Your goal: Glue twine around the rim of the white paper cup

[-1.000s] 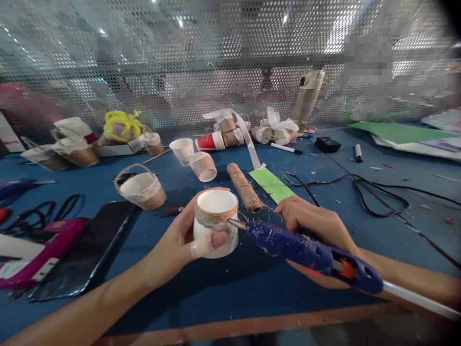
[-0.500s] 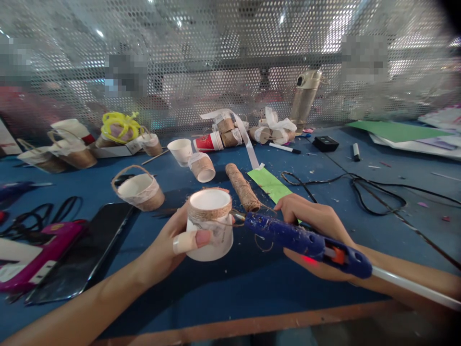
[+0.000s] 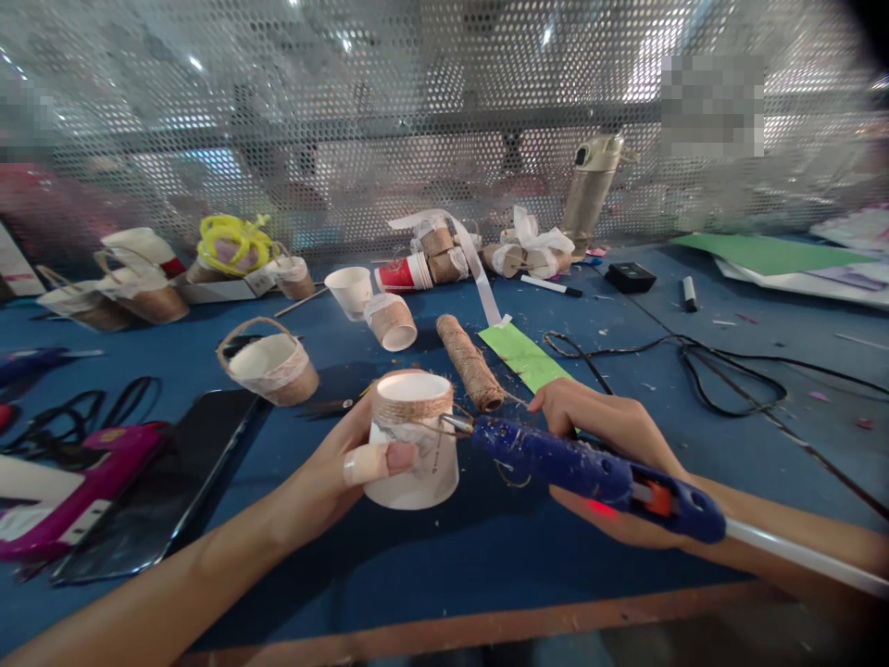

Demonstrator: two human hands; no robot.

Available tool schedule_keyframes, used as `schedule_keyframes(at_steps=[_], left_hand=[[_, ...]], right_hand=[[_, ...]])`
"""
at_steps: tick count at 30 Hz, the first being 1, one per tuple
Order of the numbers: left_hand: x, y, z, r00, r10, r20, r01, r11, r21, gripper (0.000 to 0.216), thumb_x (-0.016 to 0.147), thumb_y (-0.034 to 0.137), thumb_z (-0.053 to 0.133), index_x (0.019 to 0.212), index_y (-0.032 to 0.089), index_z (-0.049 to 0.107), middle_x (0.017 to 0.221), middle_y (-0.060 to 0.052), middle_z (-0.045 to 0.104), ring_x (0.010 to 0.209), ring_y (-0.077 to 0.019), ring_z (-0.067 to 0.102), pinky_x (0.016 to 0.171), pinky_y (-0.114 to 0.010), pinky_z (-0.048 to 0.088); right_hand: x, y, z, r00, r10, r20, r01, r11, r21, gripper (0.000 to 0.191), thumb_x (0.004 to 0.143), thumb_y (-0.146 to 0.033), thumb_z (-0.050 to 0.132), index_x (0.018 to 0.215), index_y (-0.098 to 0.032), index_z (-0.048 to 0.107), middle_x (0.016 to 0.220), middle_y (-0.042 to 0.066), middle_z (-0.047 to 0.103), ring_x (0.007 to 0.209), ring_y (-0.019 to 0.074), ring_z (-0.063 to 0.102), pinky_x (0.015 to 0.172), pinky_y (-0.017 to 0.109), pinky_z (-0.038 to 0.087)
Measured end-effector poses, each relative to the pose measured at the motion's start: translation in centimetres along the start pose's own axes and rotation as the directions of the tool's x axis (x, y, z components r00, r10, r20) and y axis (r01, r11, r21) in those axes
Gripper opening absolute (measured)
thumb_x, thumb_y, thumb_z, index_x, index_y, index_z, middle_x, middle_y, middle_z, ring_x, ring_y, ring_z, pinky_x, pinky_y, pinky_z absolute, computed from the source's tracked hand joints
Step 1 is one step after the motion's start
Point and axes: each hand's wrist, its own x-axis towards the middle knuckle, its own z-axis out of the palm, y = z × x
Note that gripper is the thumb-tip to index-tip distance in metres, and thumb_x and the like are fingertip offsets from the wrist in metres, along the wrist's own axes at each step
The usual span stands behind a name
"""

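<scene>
1. Since the earlier frame we have tipped the paper cup a little more upright and brought the glue gun nozzle back against its twine band; half a second ago the nozzle stood just off the rim.
2. Our left hand holds the cup above the blue table, fingers curled round its wall, bandaged thumb pressed on the front; it looks empty inside.
3. Our right hand is wrapped around the glue gun, fingers closed on its grip.
4. Just behind lies a twine spool; a handled basket cup stands left, interior white and bare; farther back, more cups lie tipped.
</scene>
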Motion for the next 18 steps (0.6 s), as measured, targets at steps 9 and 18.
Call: schedule_keyframes(at_steps=[9,18], left_hand=[[0.26,0.59,0.46,0.998,0.036,0.045,-0.034,0.999,-0.036,0.042,0.07,0.031,0.074,0.111,0.022,0.068,0.096,-0.002,0.077,0.086,-0.0225,0.068,0.076,-0.029,0.051],[0.13,0.64,0.78,1.0,0.002,0.01,-0.002,1.0,-0.008,0.047,0.066,0.036,0.078,0.11,0.023,0.067,0.1,-0.003,0.074,0.09,-0.024,0.064,0.075,-0.03,0.05]], right_hand=[[0.24,0.09,-0.15,0.999,0.035,0.027,-0.037,0.998,0.052,0.022,0.069,-0.017,0.058,0.069,-0.023,0.037,0.063,-0.003,0.043,0.06,0.0138,0.04,0.064,0.03,0.04],[0.23,0.56,0.08,0.976,0.192,-0.104,-0.195,0.981,-0.018,0.023,0.067,-0.006,0.057,0.068,-0.022,0.041,0.06,-0.006,0.042,0.052,0.0103,0.036,0.05,0.025,0.031]])
